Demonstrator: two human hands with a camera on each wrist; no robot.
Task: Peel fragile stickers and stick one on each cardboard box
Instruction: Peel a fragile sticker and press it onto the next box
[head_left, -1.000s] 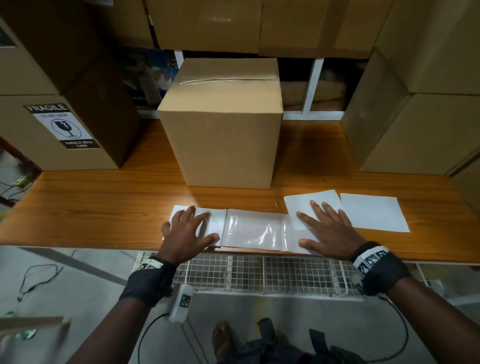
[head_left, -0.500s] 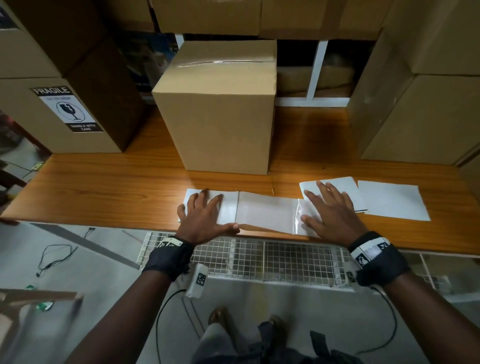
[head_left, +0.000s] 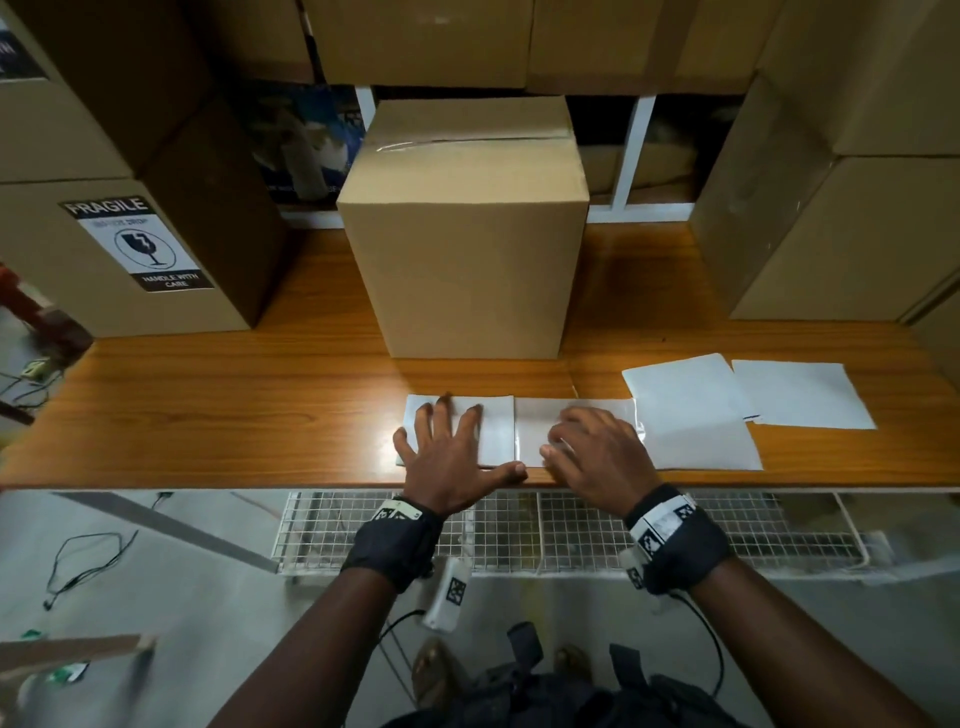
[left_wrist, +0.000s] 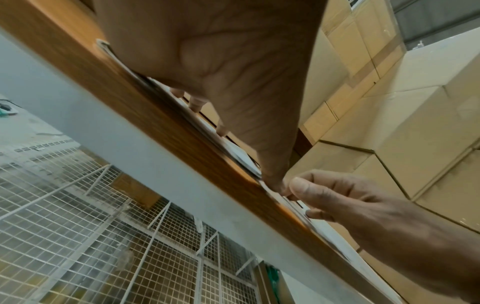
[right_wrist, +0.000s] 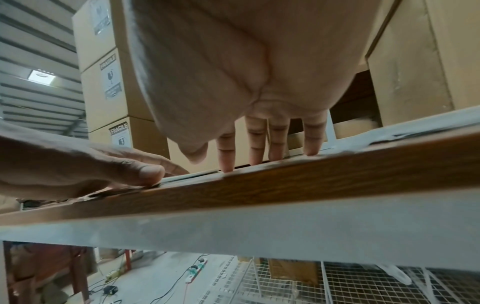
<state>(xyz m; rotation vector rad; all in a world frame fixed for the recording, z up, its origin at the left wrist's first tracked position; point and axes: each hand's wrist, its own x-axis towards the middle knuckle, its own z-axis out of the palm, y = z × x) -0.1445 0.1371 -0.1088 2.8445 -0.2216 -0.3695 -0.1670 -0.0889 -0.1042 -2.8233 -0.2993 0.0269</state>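
The sticker strip (head_left: 498, 431) is lying lengthwise along the table (head_left: 208, 405) edge — left hand (head_left: 449, 462) pressing flat, right hand (head_left: 597, 457) fingertips down; the plain cardboard box (head_left: 467, 249) is standing behind.

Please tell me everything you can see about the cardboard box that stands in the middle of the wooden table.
The middle cardboard box is plain brown corrugated card, taller than wide, standing upright on the wooden table. Its top flaps are closed and sealed with clear tape along the seam. The front face shows no fragile sticker. Neither hand touches it; the white sheets lie on the table in front of it, apart from it.
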